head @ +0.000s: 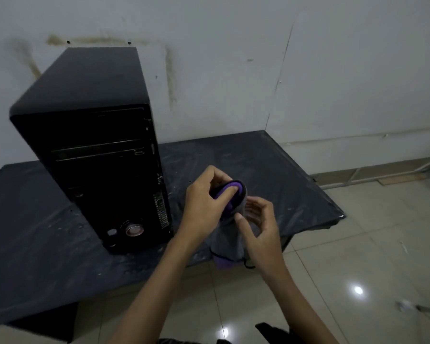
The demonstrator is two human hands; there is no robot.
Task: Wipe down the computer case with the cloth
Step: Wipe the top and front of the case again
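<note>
Dark table [271, 170], cloth [230, 234] pinched between both hands' fingers [224, 194]

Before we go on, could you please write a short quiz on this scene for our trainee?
1. True or false: the cloth is pressed against the computer case.
2. Which hand grips the top of the cloth? A) left hand B) right hand C) neither
3. Fill in: the computer case stands upright on the dark ____.

Key:
1. False: both hands hold the cloth to the right of the case, apart from it.
2. A: the left hand's fingers curl round the folded top, while the right hand pinches the cloth lower down.
3. Table.
</note>
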